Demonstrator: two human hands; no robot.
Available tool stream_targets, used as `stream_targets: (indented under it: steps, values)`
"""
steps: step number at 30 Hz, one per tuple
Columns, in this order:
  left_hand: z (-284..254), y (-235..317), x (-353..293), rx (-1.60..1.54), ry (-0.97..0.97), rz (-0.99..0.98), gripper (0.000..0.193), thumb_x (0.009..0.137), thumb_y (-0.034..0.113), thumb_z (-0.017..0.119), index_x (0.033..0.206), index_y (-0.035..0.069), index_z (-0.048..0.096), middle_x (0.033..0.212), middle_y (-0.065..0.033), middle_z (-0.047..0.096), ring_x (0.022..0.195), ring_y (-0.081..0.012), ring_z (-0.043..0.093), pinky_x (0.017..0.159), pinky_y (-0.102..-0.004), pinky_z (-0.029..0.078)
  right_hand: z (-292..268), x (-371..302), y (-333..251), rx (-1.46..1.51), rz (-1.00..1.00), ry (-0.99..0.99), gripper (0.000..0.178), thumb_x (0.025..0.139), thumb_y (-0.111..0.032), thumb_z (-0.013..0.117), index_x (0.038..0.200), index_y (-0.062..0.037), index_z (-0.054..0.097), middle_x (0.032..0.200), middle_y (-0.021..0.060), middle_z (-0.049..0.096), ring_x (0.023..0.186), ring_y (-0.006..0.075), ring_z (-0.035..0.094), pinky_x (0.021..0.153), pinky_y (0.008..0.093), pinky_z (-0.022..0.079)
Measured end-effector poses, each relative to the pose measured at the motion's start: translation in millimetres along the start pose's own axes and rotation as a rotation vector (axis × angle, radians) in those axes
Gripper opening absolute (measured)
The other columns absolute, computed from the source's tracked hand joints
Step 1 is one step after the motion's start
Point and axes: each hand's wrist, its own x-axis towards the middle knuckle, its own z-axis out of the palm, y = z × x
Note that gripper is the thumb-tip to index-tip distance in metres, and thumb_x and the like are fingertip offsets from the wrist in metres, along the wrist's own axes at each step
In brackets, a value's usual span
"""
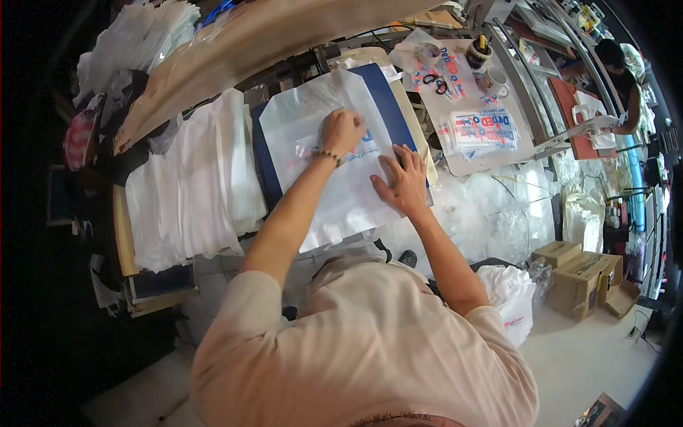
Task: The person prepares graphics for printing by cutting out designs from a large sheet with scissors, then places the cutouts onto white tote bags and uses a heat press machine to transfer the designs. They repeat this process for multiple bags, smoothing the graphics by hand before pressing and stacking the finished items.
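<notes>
A white plastic bag (pixel 331 203) with blue and red print lies flat on a dark blue board (pixel 384 92). My left hand (pixel 343 133), with a beaded bracelet at its wrist, is closed over the upper middle of the bag, right beside the print. Its fingers curl inward, and whatever they may hold is hidden. Across the bag's right edge and the blue board rests my right hand (pixel 405 181), its thumb and fingers spread and holding nothing. Part of the print is covered by my left hand.
White plastic bags (pixel 192 185) are stacked on the left. On the right, a table (pixel 462 167) carries printed bags (pixel 484 132), scissors (pixel 435 84), a tape roll (pixel 428 53) and a mug (pixel 494 82). Cardboard boxes (pixel 580 281) stand on the floor; another person (pixel 619 78) is at far right.
</notes>
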Motion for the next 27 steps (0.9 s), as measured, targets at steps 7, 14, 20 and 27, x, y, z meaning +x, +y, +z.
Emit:
stream_targets:
  steps: [7,14,20,27]
  values:
    - [0,3,-3,0.175,0.092,-0.198,0.012,0.073,0.030,0.077,0.075,0.019,0.072,0.102,-0.0043,0.069,0.111,-0.0310,0.059,0.089,-0.0535,0.042,1,-6,3,-0.019,-0.003,0.011,0.047,0.080,-0.039,0.077,0.119,-0.0147,0.069,0.138,0.0153,0.056,0.133,0.0405,0.048,0.111,0.0525,0.035]
    - [0,-14,-9,0.167,0.115,-0.213,0.013,0.072,0.030,0.078,0.078,0.021,0.072,0.096,0.0010,0.068,0.107,-0.0282,0.060,0.083,-0.0535,0.043,-3,-2,9,-0.002,0.016,0.016,0.046,0.080,-0.038,0.077,0.118,-0.0143,0.069,0.138,0.0157,0.056,0.135,0.0402,0.047,0.113,0.0530,0.033]
    - [3,16,6,0.127,0.138,-0.242,0.013,0.072,0.031,0.079,0.078,0.022,0.072,0.097,0.0014,0.069,0.111,-0.0287,0.059,0.088,-0.0571,0.042,1,0,4,0.010,0.009,0.013,0.046,0.079,-0.037,0.078,0.118,-0.0145,0.069,0.137,0.0156,0.056,0.135,0.0403,0.047,0.112,0.0536,0.034]
    - [-46,-58,-52,0.124,0.146,-0.251,0.018,0.073,0.027,0.083,0.084,0.016,0.073,0.104,-0.0034,0.068,0.104,-0.0304,0.064,0.086,-0.0492,0.049,-1,0,5,0.007,0.010,0.009,0.047,0.079,-0.036,0.078,0.119,-0.0152,0.068,0.137,0.0151,0.057,0.133,0.0405,0.048,0.112,0.0537,0.034]
